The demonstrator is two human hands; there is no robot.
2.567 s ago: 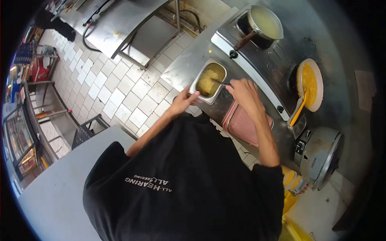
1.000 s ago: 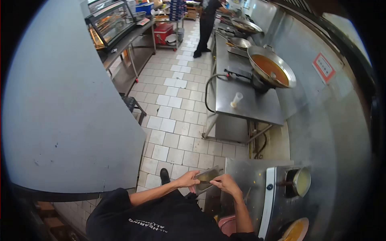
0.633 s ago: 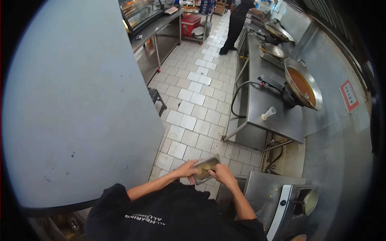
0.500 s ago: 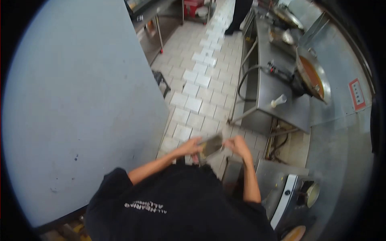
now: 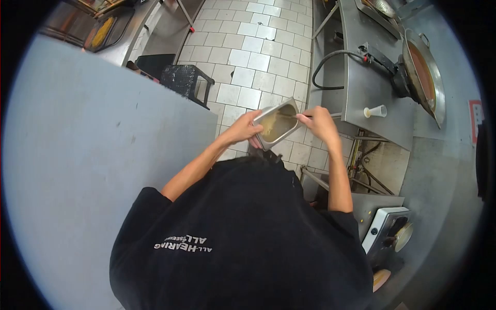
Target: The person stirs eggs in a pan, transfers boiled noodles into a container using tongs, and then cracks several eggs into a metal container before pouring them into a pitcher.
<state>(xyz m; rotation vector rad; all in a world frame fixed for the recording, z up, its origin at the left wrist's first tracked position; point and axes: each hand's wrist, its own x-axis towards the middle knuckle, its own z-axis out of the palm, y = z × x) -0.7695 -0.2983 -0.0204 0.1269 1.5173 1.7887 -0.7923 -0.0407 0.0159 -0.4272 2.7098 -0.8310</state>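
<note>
My left hand (image 5: 242, 128) is closed on the near-left side of a small rectangular steel food pan (image 5: 283, 138), thumb over the rim. The pan tilts in front of my chest, above the floor, with a pale yellowish food (image 5: 268, 124) along its inside left. At the opposite rim, my right hand (image 5: 320, 123) pinches a thin utensil (image 5: 290, 114) that reaches into the pan. Its working end is not clear enough to tell its kind.
A large grey panel (image 5: 103, 144) stands close on my left, a black stool (image 5: 181, 78) behind it. To the right, a steel counter (image 5: 356, 98) carries a wok (image 5: 422, 72) of reddish liquid and a small clear cup (image 5: 376, 111). A portable stove (image 5: 385, 232) stands nearer.
The view has shifted, so the hands and pan appear higher and the pan's inside shows more. The person in dark clothing at the far end has left the view.
</note>
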